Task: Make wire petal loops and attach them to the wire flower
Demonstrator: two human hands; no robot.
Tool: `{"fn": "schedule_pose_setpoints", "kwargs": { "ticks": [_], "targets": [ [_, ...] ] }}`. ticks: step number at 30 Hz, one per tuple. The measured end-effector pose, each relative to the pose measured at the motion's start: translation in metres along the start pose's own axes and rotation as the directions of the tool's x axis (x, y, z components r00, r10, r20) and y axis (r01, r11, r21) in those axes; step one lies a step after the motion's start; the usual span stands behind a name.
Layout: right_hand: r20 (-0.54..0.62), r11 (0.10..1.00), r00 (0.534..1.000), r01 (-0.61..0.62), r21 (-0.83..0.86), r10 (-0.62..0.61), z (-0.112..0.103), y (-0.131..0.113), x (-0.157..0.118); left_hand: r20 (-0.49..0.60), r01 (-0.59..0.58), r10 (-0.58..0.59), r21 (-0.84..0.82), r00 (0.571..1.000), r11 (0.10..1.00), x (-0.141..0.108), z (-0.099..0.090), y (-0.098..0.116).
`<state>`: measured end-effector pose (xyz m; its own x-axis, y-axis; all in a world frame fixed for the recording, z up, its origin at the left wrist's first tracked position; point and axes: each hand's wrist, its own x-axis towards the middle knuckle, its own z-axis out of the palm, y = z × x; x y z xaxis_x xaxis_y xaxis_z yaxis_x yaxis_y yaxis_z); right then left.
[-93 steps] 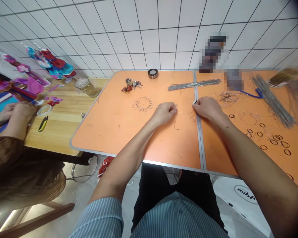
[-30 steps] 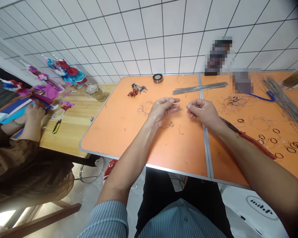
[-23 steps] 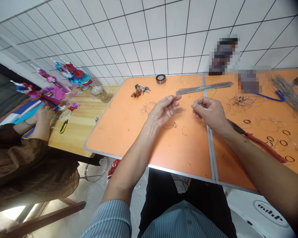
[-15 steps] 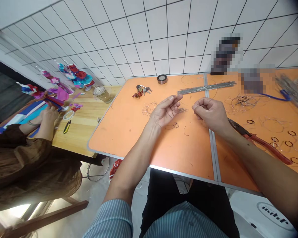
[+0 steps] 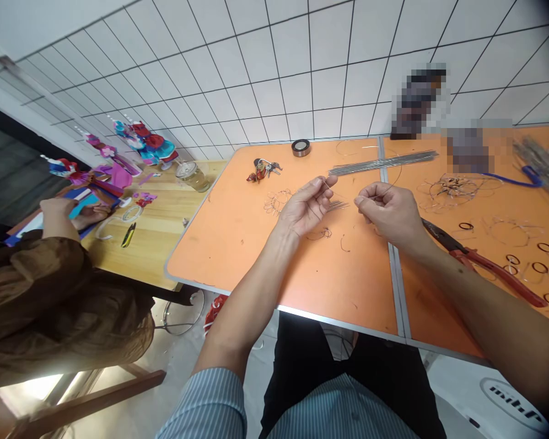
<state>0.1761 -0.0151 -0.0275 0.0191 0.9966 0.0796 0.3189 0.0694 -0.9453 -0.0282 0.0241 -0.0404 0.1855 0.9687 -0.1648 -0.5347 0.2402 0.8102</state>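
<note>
My left hand (image 5: 307,206) is palm up above the orange table, thumb and index finger pinched on a thin wire (image 5: 333,188). The fine strand runs towards my right hand (image 5: 387,210), whose thumb and forefinger also pinch wire; a thin curve of it arcs up behind the knuckles. Where the wire ends lie is too fine to make out. Beneath my left fingers are a small bundle of short wires (image 5: 339,205) and a few bent scraps (image 5: 322,234). Pliers with red handles (image 5: 498,268) rest by my right forearm.
Behind my hands lie long straight wires (image 5: 407,160), a tape roll (image 5: 301,147) and keys (image 5: 266,169). Wire loops (image 5: 278,201) sit left, tangled wire (image 5: 451,186) and dark rings (image 5: 540,267) right. A co-worker's hands (image 5: 91,214) are at a wooden table with dolls (image 5: 153,146).
My hands keep nearly the same pose, both pinching wire. The co-worker's hands have moved apart, one now raised over the blue material. The view has shifted slightly.
</note>
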Motion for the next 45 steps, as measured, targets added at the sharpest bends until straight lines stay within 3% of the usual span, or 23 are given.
{"fn": "schedule_pose_setpoints", "kwargs": {
  "ticks": [6,13,31,45],
  "targets": [
    [0.002,1.000,1.000,0.010,0.009,-0.010,0.000,0.001,0.001,0.007,0.066,-0.065,-0.177,0.998,0.982,-0.004,0.005,0.002],
    [-0.001,0.999,0.999,0.034,0.042,-0.034,0.001,0.002,0.002,0.014,0.076,-0.075,-0.252,0.997,0.965,-0.009,0.011,0.003],
    [-0.021,0.999,1.000,0.012,0.032,-0.011,0.001,0.002,0.002,0.040,-0.033,0.039,-0.145,0.998,0.989,-0.007,0.008,0.002],
    [-0.027,0.998,0.999,0.034,0.043,-0.033,0.000,0.006,0.003,0.001,-0.032,0.032,-0.151,0.999,0.988,-0.006,0.009,0.001]
  ]
}}
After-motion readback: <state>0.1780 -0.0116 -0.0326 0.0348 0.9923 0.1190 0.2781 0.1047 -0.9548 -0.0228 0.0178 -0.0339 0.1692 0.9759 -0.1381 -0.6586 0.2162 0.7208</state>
